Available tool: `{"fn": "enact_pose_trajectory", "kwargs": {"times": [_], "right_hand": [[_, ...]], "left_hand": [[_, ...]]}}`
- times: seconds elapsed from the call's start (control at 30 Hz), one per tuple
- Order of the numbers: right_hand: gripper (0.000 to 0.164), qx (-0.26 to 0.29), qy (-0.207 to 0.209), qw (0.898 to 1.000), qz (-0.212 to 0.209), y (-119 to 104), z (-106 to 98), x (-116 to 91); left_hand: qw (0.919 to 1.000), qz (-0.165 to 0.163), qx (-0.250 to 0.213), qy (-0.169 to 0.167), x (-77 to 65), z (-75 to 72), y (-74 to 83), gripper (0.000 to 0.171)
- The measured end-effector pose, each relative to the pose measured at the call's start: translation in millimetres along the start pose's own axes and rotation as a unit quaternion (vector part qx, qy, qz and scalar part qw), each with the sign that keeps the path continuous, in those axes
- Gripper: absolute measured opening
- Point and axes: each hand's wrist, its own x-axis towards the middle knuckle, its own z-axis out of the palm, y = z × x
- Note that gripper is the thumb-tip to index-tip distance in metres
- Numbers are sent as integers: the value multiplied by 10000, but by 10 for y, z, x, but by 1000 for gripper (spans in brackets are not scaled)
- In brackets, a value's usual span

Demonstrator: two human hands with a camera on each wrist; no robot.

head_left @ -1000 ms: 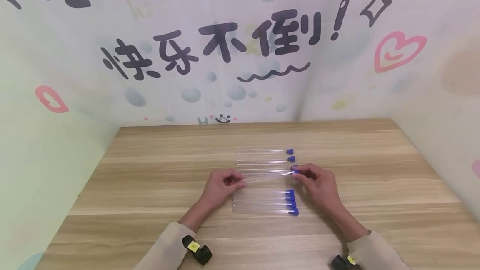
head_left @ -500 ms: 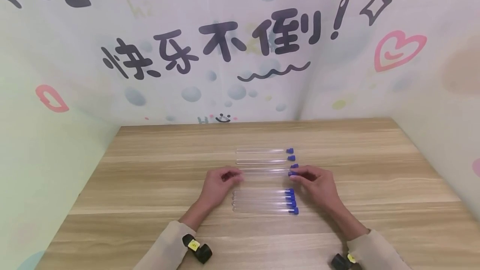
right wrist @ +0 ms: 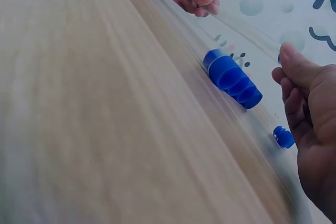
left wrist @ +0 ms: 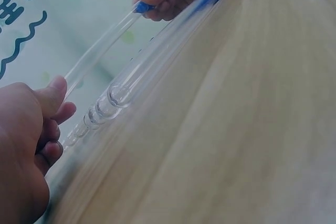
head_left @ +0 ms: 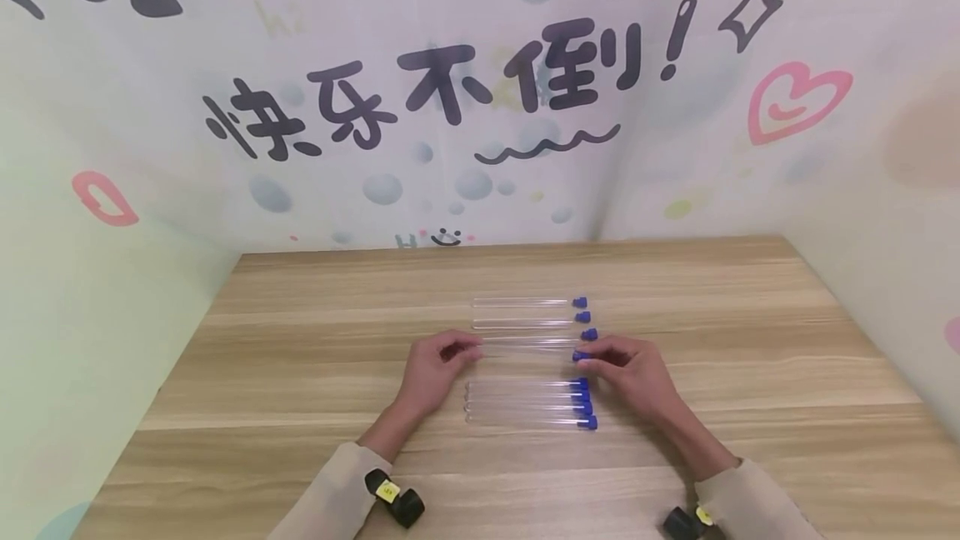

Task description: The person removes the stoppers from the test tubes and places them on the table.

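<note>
Near the middle of the head view, a slim clear test tube with a rounded end (left wrist: pixel 101 50) spans the gap between two hands. The left hand (head_left: pixel 437 372) pinches it near the rounded end, with thumb and forefinger drawn close together. The right hand (head_left: pixel 627 367) has its fingers pinched at the other end, on a small blue plastic cap (left wrist: pixel 142 7) that sits on the tube.

Just below, four clear tubes with blue caps (head_left: pixel 525 408) lie side by side on the pale wood-grain tabletop (head_left: pixel 300 315), their caps toward the right of the frame. Above the held tube lie three more clear tubes (head_left: pixel 521 324), spaced apart, with loose blue caps (head_left: pixel 582 317) near their right ends.

Beige sleeves (head_left: pixel 330 490) enter from the lower left and lower right, with a small black device (head_left: pixel 405 508) at each wrist. A white printed backdrop (head_left: pixel 337 190) with dark lettering and pink hearts fills the upper frame.
</note>
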Motion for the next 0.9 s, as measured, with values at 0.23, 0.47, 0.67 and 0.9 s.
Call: {"fn": "enact_pose_trajectory", "kwargs": {"times": [0.23,0.47,0.67,0.9], "right_hand": [[13,-115,-183,9997,83,2,-40,19],[12,-19,-296,9995,105,217,-62,55],[13,11,-358,9993,82,270,-78,66],[14,-31,-426,9991,46,361,-107,90]], "left_hand": [[9999,52,-36,-135,-10,-2,5,11],[9997,126,-51,-205,-8,-2,11,12],[9994,181,-78,-296,-10,-3,11,12],[9992,0,-110,-395,-8,3,20,12]]}}
